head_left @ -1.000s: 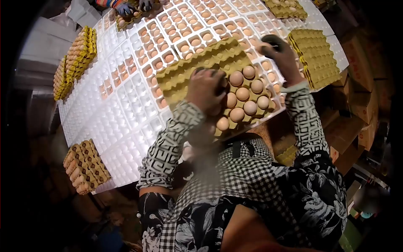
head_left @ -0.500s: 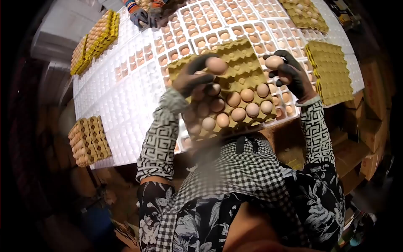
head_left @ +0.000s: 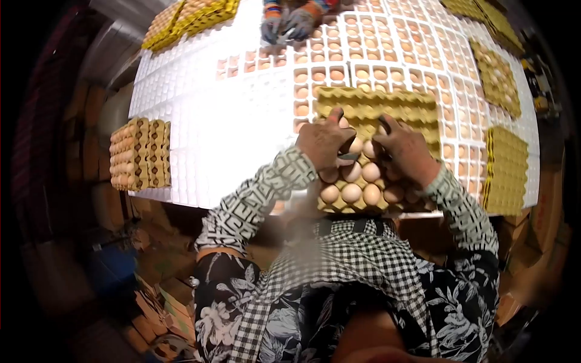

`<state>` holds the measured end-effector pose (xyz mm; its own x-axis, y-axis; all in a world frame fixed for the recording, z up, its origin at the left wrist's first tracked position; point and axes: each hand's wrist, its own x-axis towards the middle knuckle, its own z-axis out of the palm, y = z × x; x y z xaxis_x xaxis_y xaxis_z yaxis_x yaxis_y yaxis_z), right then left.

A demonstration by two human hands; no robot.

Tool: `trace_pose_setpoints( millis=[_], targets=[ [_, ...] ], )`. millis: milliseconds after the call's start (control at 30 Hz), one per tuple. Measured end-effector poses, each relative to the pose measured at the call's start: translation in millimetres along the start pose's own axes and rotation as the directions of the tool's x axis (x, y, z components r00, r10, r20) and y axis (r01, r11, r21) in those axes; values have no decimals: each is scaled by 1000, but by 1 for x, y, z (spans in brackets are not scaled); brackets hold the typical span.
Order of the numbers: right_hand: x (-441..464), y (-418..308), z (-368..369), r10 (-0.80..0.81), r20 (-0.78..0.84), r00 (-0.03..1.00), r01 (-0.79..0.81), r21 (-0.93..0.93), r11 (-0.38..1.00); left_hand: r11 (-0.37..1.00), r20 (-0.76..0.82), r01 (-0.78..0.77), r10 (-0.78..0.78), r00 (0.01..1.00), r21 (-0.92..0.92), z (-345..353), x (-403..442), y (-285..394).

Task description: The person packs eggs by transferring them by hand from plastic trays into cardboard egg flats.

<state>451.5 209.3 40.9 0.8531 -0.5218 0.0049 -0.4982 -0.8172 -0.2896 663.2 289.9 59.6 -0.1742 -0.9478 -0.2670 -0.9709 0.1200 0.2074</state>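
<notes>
A yellow-green pulp egg tray (head_left: 378, 104) lies on white foam trays near the table's front edge. Several brown eggs (head_left: 351, 193) sit in its nearer rows, while its far rows show bare cups. Over the tray's left half, my left hand (head_left: 327, 142) has its fingers curled round an egg (head_left: 344, 123). My right hand (head_left: 404, 148) is bent over the middle of the tray, fingertips at an egg (head_left: 369, 149) and partly hiding it. Dark coverings show on the fingers of both hands. The hands are close together, and they cover some of the cups.
Egg-filled foam trays (head_left: 369, 36) spread beyond and to the right. Stacked pulp trays stand at left (head_left: 140, 154), far left (head_left: 190, 21) and right (head_left: 506, 169). A co-worker's gloved hands (head_left: 290, 25) are at the far side. Cardboard boxes (head_left: 532, 233) stand at lower right.
Both hands have come together over the pulp tray; the right hand has moved in from beside it with its eggs. The view has shifted, and the co-worker's hands appear farther right.
</notes>
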Motion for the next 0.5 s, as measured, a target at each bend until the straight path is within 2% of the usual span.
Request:
trace_pose_setpoints(
  millis=[33, 67, 100, 133, 167, 200, 233, 267, 300, 333, 400, 467, 500],
  targets=[
    [1, -4, 1, 2, -9, 1000, -3, -32, 999, 967, -126, 78, -111, 986, -242, 9, -13, -17],
    [2, -9, 2, 15, -19, 1000, -16, -60, 998, 874, -217, 110, -237, 947, -474, 17, -26, -37],
    [6, -16, -7, 32, 29, 999, -30, -63, 998, 712, -255, 112, -387, 886, -693, 21, -38, -58],
    [9, -14, -5, 18, 49, 999, -17, -22, 1000, 753, -564, -98, -392, 727, -650, 46, -41, -94],
    [12, -13, -14, 45, 58, 997, -50, 85, 995, 427, -406, -153, -602, 688, -891, 65, -46, -131],
    [19, -14, -24, 67, 67, 995, -78, 184, 980, 504, -428, -54, -666, 612, -862, 65, -51, -164],
    [31, -15, -30, 73, -63, 995, -52, 282, 958, 510, -436, -16, -718, 542, -860, 65, -48, -191],
    [55, -28, -38, 95, -122, 988, -53, 307, 950, 644, -500, 118, -685, 530, -756, 85, -39, -238],
    [82, -41, -43, 100, -86, 991, -73, 274, 959, 676, -519, 158, -676, 523, -720, 82, -28, -258],
    [114, -54, -41, 109, -50, 993, -94, 240, 966, 710, -535, 188, -653, 536, -678, 93, -9, -285],
    [187, -71, -5, 91, -34, 995, -82, 196, 977, 660, -296, 346, -661, 689, -667, 90, 25, -306],
    [256, -79, 46, 155, 52, 986, -155, -7, 988, 779, -270, 417, -575, 772, -468, 99, 48, -311],
    [286, -77, 74, 154, 123, 980, -140, -112, 984, 773, -235, 436, -580, 780, -460, 107, 55, -314]
  ],
)
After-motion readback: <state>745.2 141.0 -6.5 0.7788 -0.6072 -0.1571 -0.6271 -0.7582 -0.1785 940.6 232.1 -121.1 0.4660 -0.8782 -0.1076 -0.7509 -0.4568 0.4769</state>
